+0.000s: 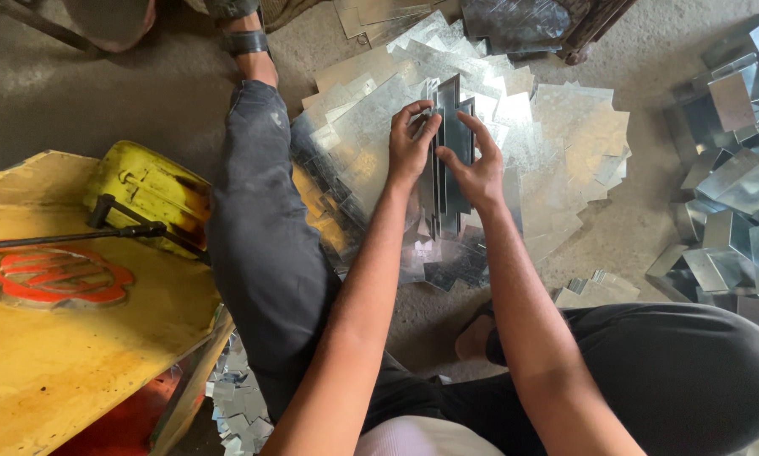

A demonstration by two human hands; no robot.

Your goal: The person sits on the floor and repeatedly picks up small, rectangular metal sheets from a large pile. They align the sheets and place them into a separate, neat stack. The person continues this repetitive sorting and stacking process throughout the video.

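I sit on the floor with my legs spread. Both hands hold a bundle of folded sheet-metal strips [447, 160] standing on edge over a spread of flat shiny metal sheets [557, 135]. My left hand [409, 148] presses the bundle's left side, with fingertips curled over its top. On the bundle's right side, my right hand [477, 165] has its fingers spread. The lower end of the bundle rests among the sheets and small offcuts [443, 266].
A yellow board with a red shape [67, 338] and a yellow metal block [147, 190] with a black lever bar [67, 236] lie at left. Folded metal boxes [734, 186] pile up at right. Another person's sandalled foot [249, 42] is at top.
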